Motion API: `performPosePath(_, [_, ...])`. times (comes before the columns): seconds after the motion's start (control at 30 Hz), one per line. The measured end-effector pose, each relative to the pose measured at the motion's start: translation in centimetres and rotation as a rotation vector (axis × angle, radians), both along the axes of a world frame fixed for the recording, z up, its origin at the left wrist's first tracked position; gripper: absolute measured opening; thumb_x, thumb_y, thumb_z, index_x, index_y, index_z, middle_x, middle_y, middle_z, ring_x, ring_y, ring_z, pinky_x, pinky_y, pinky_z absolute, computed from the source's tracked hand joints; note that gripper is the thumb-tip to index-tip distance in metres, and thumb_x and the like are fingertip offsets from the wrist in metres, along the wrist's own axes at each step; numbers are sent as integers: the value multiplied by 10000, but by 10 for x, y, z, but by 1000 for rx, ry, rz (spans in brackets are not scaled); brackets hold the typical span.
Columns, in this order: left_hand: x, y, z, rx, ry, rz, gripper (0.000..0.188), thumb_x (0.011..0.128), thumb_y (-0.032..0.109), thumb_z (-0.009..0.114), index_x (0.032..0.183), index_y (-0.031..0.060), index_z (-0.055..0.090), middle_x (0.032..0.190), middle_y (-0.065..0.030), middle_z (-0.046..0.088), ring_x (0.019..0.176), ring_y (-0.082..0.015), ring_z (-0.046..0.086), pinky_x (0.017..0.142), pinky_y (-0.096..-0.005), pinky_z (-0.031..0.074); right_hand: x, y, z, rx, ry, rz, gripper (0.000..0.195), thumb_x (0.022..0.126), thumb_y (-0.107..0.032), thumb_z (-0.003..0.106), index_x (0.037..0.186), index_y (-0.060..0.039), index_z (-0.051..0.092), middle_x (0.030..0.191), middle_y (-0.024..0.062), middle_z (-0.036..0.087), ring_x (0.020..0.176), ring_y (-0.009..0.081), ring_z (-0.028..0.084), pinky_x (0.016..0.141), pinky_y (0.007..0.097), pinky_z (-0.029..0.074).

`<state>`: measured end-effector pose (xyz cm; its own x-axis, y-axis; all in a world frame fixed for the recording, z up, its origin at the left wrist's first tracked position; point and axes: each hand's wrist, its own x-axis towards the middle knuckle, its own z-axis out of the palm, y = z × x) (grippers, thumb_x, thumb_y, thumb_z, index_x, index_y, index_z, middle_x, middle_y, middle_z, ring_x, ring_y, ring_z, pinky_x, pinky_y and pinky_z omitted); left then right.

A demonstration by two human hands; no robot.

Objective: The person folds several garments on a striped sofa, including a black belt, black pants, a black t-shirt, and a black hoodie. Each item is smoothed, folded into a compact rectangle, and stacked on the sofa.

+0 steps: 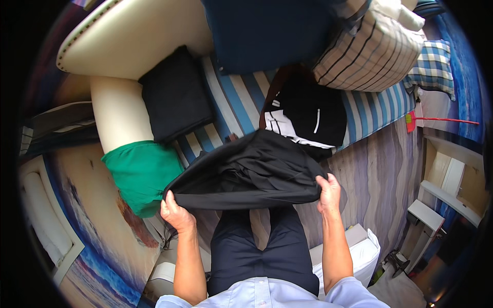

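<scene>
A black cloth garment is stretched wide in front of my waist, its opening spread so the crumpled inside shows. My left hand pinches its edge at the left corner. At the right corner, my right hand grips the same edge between thumb and fingers. Beyond the garment, a black item with white panels lies on a blue, white and brown striped seat cover. A folded black cloth rests farther left. Green fabric hangs over the cream sofa arm, close to my left hand.
The cream sofa back rises behind, with dark blue fabric at the top. A striped cushion and a checked cushion are at the right. A red dustpan stands past the seat; a white bag is beside my right forearm.
</scene>
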<state>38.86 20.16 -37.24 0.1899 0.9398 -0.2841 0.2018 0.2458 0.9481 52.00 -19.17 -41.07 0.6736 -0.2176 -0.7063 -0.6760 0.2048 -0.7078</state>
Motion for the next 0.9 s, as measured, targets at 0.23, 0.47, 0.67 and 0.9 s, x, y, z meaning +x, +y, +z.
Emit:
performPosePath(0.23, [36, 21, 124, 272, -149, -148, 257, 1069, 171, 595, 959, -26, 719, 914, -44, 706, 815, -134, 630, 774, -291, 529, 53, -37, 100, -495, -330, -9, 54, 1006, -86, 666, 1027, -42, 642, 788, -10, 622, 546, 62, 517, 465, 244, 438])
performPosePath(0.47, [64, 81, 169, 315, 16, -235, 322, 1045, 219, 614, 847, -19, 701, 724, -60, 652, 608, -153, 600, 583, -319, 491, 131, -13, 185, -75, -493, -7, 104, 1023, -117, 641, 1070, -35, 684, 899, 31, 711, 654, 105, 638, 527, 252, 509])
performPosePath(0.67, [112, 88, 235, 201, -4, -530, 409, 1036, 257, 611, 704, 19, 598, 579, -68, 558, 499, -161, 534, 508, -309, 426, 167, -12, 291, 147, -671, -43, 104, 1058, -113, 589, 1106, -26, 622, 937, 85, 733, 734, 167, 731, 589, 305, 621])
performPosePath(0.9, [140, 86, 266, 227, 21, -533, 346, 1037, 279, 611, 866, -11, 689, 685, -86, 624, 577, -168, 592, 511, -314, 441, 183, -25, 357, 207, -767, -122, 71, 1038, -101, 606, 1058, -34, 593, 882, 89, 719, 692, 172, 702, 593, 326, 615])
